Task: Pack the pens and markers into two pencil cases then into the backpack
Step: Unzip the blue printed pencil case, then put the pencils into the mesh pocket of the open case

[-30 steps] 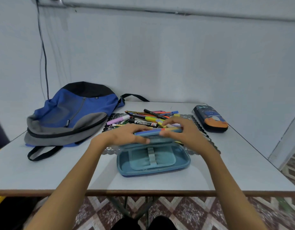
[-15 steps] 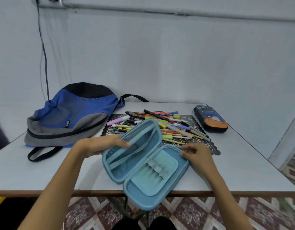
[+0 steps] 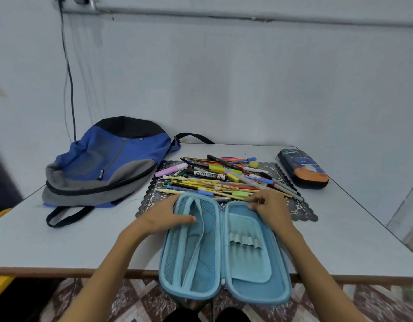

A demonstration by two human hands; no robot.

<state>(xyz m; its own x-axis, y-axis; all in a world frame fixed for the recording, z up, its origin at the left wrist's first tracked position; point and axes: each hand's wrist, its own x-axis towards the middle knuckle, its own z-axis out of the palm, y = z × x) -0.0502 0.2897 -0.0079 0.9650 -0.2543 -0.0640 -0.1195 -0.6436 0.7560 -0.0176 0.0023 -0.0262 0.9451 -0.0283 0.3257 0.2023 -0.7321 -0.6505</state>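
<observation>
The light blue pencil case (image 3: 247, 266) lies opened flat, its two halves side by side, with its far end against the pile of pens and its near end hanging over the front edge of the table (image 3: 61, 247). The left half shows a mesh pocket (image 3: 175, 263); the right half carries a row of elastic loops (image 3: 245, 240). The left hand (image 3: 161, 217) holds the far left corner of the case, thumb (image 3: 187, 220) laid across the mesh and the other fingers wrapped round the rim out of sight. The right hand (image 3: 270, 208) sits at the far rim of the right half with its fingers curled; whether they pinch the rim or one of the pencils just beyond it cannot be told. The pens and markers (image 3: 224, 180) lie heaped on a dark lace-edged mat (image 3: 300, 212), touching the far end of the case. A second, dark pencil case (image 3: 303, 169) with an orange patch lies zipped at the far right, apart from the mat. The blue and grey backpack (image 3: 108, 163) lies slumped at the far left of the table, just beside the mat.
</observation>
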